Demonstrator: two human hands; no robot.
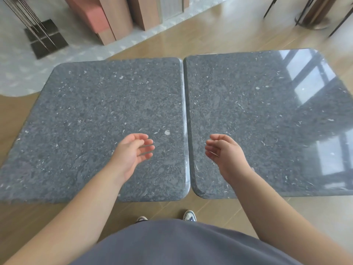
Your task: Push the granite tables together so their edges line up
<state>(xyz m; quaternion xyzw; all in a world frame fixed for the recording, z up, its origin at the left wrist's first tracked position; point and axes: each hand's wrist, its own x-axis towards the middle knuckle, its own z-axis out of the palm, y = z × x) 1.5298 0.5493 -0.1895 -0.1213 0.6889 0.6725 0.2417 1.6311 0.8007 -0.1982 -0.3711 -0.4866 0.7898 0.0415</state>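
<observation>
Two dark speckled granite tables stand side by side in the head view. The left table and the right table meet along a thin seam down the middle. The right table's far edge sits slightly farther back than the left one's, and its near edge also lies a little farther back. My left hand hovers over the left table near the seam, fingers loosely curled, holding nothing. My right hand hovers over the right table in the same loose way, palm turned inward, holding nothing.
Wooden floor surrounds the tables, with a pale patterned rug at the back left. Wooden and pink panels stand at the back, a dark metal stand at far left, chair legs at far right. My shoes are just behind the near edges.
</observation>
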